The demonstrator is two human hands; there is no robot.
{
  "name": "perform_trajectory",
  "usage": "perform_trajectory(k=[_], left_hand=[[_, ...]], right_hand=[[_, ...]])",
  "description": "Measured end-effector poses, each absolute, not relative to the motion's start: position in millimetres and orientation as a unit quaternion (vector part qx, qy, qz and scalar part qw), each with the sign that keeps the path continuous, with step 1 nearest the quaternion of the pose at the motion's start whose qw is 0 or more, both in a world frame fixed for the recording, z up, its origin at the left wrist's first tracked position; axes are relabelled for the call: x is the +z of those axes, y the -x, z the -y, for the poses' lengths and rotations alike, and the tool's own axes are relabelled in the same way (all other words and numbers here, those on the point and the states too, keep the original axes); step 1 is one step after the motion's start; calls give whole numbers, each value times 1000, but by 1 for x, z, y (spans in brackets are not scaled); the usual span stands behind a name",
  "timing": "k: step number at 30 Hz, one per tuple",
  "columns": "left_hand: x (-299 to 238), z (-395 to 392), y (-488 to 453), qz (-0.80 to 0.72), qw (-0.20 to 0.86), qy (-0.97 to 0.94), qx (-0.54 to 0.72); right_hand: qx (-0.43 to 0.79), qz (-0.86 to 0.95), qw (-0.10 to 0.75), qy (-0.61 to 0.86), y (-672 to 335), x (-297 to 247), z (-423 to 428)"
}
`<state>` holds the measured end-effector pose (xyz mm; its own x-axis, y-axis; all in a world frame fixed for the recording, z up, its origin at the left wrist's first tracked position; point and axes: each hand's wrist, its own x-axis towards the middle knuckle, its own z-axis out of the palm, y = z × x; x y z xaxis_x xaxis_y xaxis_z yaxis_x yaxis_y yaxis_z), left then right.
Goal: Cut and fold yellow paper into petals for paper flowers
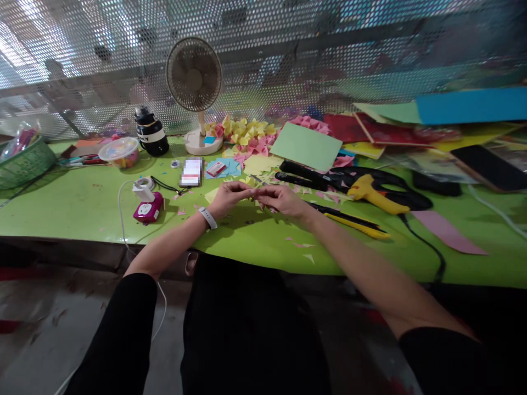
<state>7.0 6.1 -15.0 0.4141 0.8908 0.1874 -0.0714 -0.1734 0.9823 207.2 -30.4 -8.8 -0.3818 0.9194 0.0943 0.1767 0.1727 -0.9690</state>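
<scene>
My left hand [229, 196] and my right hand [283, 199] meet over the green table [82, 208], fingers pinched together on a small yellow paper piece [256, 190] held between them. A white band sits on my left wrist. Paper scraps [302, 244] lie on the table below and around my hands. Behind them lie yellow paper squares [259, 163] and a heap of folded pink and yellow paper shapes [246, 134].
A yellow-and-black glue gun [376, 193] and a yellow knife [349, 221] lie right of my hands. A pink device [148, 209], clear tub [120, 151], black bottle [151, 133], fan [194, 77], green card [306, 146] and green basket [25, 162] stand around. Coloured sheets pile far right.
</scene>
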Motion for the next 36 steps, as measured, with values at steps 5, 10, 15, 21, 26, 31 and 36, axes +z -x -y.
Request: perform_trajectory(k=[5,10,15,21,26,31,36], left_hand=[[-16,-8,-8,-322,568,-622,433],[-16,-8,-7,-315,584,-606,438],[-16,-9,-8,-326,580,-599,446],[-21,-12,-6,-302,584,-609,444],[-22,-13,-5,-285,595,-608,441],[-19,-11,-5,-294,601,-607,428],[-15,-8,-5,-310,601,-587,444]], right_hand=[[521,670,358,390,-206,-6,31],[540,651,363,391,-203,-9,33],[519,643,395,401,-201,-13,35],[527,662,363,391,-204,-14,36],[551,656,361,368,-204,-12,34],[577,645,351,358,-204,-9,34],[563,632,375,379,-202,-11,34]])
